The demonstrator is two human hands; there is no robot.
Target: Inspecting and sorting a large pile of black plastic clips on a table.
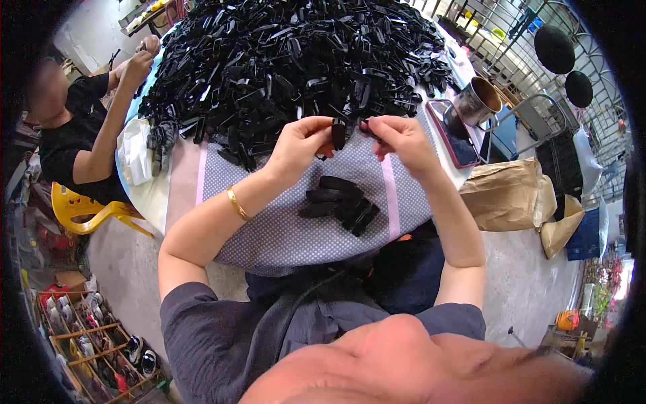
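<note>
Cloth [269,239], grey-patterned with pink stripes, is being partly covered by a huge heap of black pieces [282,60] and, nearer, a small dark pile [336,196]. Above it, one black piece [338,135] is being pinched by the left hand [301,147]; the right hand [405,143] is being held nearby, fingertips together, any contents impossible to tell. The table [149,200] is being flanked by a co-worker [74,138] and yellow chair [121,210] at left, a metal cup [469,108] and brown paper bag [505,195] at right.

The heaped pieces [289,60] look like glossy plastic; the bench cover [269,239] is matt cloth, the pot [470,108] smooth, shiny metal, the bag [505,195] creased matt paper, the chair [60,202] smooth plastic.
</note>
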